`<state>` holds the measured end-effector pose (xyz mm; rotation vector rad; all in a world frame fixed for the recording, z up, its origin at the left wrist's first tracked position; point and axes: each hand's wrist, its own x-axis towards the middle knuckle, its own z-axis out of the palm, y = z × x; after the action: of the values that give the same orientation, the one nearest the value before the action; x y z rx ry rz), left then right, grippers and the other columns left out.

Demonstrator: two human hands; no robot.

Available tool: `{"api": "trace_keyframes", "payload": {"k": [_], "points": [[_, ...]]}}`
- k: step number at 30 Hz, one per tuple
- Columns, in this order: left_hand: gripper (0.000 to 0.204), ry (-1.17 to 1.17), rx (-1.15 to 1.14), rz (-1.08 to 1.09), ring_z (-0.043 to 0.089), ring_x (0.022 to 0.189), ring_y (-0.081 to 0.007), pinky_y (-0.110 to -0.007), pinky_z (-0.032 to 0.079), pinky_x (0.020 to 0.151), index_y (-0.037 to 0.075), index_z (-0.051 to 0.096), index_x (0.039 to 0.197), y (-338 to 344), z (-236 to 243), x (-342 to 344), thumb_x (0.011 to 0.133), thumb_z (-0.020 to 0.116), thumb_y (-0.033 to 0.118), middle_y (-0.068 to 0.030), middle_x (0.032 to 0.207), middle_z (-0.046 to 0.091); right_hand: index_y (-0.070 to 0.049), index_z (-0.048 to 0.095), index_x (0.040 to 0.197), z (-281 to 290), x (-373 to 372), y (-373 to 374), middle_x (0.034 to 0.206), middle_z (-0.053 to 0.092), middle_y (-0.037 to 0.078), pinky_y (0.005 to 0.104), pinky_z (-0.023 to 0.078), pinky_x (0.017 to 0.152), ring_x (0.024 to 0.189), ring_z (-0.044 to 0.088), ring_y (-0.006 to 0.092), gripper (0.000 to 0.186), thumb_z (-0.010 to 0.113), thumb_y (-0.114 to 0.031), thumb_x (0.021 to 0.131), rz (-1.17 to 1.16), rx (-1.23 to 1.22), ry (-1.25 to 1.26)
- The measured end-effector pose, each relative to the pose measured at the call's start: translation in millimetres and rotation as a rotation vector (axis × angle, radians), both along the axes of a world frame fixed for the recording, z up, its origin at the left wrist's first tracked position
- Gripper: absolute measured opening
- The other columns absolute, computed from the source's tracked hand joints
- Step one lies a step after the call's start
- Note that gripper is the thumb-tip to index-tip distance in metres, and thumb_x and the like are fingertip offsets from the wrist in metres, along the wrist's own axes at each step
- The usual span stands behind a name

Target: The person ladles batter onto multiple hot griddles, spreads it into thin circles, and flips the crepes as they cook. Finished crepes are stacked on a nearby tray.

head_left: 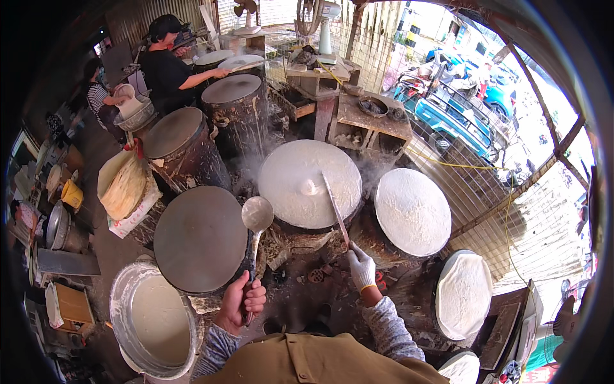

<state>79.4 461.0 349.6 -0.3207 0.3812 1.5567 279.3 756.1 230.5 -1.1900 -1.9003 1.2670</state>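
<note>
My bare left hand (240,297) is closed around the dark handle of a metal ladle (258,214), its bowl raised beside an uncovered dark round griddle (195,246). My right hand (361,269), in a white glove, grips a long flat spatula (336,208). The spatula's blade lies over a steaming central griddle (288,176) coated in white batter, with a small mound near the middle. A batter-covered griddle (412,211) is to its right, and another with a folded-edged white sheet (464,294) sits lower right. A big bowl of batter (157,317) is at lower left.
Two people (163,80) (102,102) work at the upper left near more drum griddles (230,89). A stack of flat rounds (125,192) is at left. Wooden boxes (368,118), fans, a wire fence and parked vehicles (448,112) are beyond.
</note>
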Motion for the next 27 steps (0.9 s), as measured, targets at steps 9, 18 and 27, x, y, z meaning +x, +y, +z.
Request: {"api": "trace_keyframes", "payload": {"k": [9,18,27], "points": [[0.041,-0.057,-0.077,-0.026,0.035,0.049,-0.008,-0.022,0.033,0.043,0.01,0.046,0.081,45,-17,-23,0.102,0.043,0.045,0.0038,0.062,0.035,-0.007,0.065,0.124,20,-59,1,0.096,0.074,0.013,0.0281,0.051,0.078,0.084,0.066,0.0119,0.038,0.061,-0.028,0.092,0.122,-0.022,0.001],[0.041,0.246,-0.402,0.056,0.04,0.048,-0.0125,-0.027,0.035,0.043,0.013,0.047,0.076,126,-30,-45,0.1,0.048,0.047,0.0018,0.059,0.042,-0.006,0.066,0.122,34,-41,-10,0.106,0.072,0.015,0.0285,0.05,0.087,0.099,0.067,0.0143,0.037,0.061,-0.026,0.092,0.226,-0.081,-0.135],[0.048,0.414,-0.575,0.184,0.043,0.047,-0.0214,-0.035,0.038,0.043,0.012,0.04,0.07,209,-39,11,0.102,0.036,0.047,-0.0042,0.055,0.043,-0.003,0.065,0.119,5,-55,-78,0.1,0.07,0.024,0.035,0.053,0.08,0.094,0.071,0.0278,0.037,0.06,-0.028,0.091,0.086,-0.157,0.001]]}}
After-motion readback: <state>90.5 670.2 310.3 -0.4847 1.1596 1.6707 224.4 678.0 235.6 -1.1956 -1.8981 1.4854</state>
